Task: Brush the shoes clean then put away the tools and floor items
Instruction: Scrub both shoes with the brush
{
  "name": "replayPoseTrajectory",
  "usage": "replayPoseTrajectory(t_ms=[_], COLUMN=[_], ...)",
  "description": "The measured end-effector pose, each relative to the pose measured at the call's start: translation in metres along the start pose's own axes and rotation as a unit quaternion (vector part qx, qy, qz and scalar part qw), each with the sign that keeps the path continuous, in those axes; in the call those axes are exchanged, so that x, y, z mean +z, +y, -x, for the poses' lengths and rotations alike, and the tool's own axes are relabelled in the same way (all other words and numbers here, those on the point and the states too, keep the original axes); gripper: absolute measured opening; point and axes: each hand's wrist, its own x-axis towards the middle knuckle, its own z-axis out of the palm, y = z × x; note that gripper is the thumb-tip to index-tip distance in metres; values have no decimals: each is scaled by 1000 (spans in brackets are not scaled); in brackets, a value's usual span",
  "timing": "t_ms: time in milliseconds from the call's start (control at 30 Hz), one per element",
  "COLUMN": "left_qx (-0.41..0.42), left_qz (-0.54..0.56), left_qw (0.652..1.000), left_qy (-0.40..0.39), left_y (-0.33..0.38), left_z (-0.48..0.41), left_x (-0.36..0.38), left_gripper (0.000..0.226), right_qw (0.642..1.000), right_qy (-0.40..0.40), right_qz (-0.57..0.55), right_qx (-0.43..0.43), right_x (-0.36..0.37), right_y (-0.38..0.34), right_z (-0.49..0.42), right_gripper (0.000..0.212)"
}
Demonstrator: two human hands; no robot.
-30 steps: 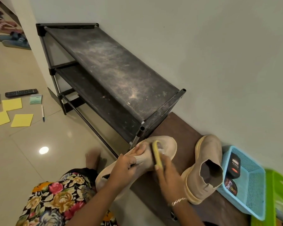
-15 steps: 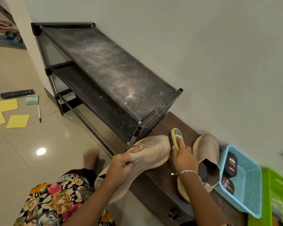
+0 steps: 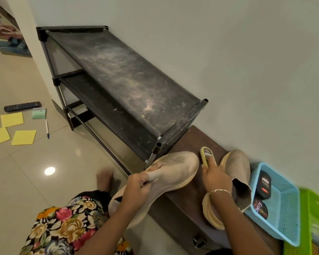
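My left hand grips a beige suede boot by its upper, holding it tilted over the edge of a low brown bench. My right hand holds a yellow shoe brush just right of the boot's toe, off the suede. The second beige boot lies on its side on the bench, partly behind my right wrist. On the floor at left lie yellow sticky notes, a pen, a black remote and a green pad.
A dusty black two-tier shoe rack stands against the wall beyond the bench. A blue mesh basket with polish containers sits on the bench at right, beside a green bin. Blue sandals lie far left.
My right hand has swept the brush from the boot's top rightward past the toe. The left hand has kept its grip and the boot tilted slightly.
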Motion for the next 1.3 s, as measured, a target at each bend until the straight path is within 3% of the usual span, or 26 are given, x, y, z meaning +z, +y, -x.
replayPoseTrajectory(t_ms=[67, 133, 167, 233, 300, 367, 400, 500, 567, 633, 733, 867, 933, 967, 1100, 1200, 1300], left_qx=[-55, -87, -93, -112, -141, -151, -152, -171, -177, -173, -166, -175, -189, -191, -185, -158, -190], left_qz=[37, 55, 60, 79, 97, 104, 100, 138, 164, 157, 143, 160, 171, 165, 157, 160, 163], left_qw=[997, 992, 992, 989, 984, 983, 983, 976, 970, 972, 976, 971, 967, 968, 970, 974, 968], left_qy=[50, 67, 65, 58, 44, 29, 22, 9, 19, 16, 4, -8, -6, -6, -3, -4, 7], left_y=[3, 6, 9, 7, 5, 3, 5, 7, 9, 8, 11, 13, 13, 12, 16, 24, 27], left_z=[-3, -4, -5, -6, -9, -11, -12, -16, -18, -19, -19, -21, -23, -23, -24, -24, -24], left_x=[-4, -5, -5, -6, -9, -13, -13, -11, -12, -10, -9, -8, -12, -14, -18, -20, -22], left_gripper=[23, 32, 36, 38, 27, 27, 29, 26, 26, 23, 21, 26, 31, 30, 21, 24, 53], right_qw=[999, 977, 953, 891, 838, 851, 870, 931, 920, 952, 976, 948, 937, 938, 979, 980, 973], right_qy=[-36, -59, -55, 3, 118, 218, 224, 162, 154, 116, 137, 103, 89, 90, 106, 107, 112], right_qz=[-22, -197, -294, -451, -518, -475, -437, -181, -14, 15, -35, -61, -17, -1, -26, -47, -68], right_qx=[-14, -63, -46, 58, 121, 43, -34, -273, -360, -284, -167, -294, -337, -334, -175, -160, -191], right_x=[12, 36, 42, 50, 46, 36, 31, 31, 36, 14, -1, 25, 32, 27, -5, -6, 1], right_y=[-3, -23, -33, -42, -35, -28, -29, -39, -36, -33, -27, -47, -42, -37, -27, -38, -48], right_z=[11, 50, 70, 88, 94, 95, 96, 102, 93, 67, 39, 85, 97, 86, 29, 27, 52], right_gripper=[39, 32, 33, 40, 62, 71, 67, 57, 66, 62, 59, 45, 46, 47, 65, 54, 70])
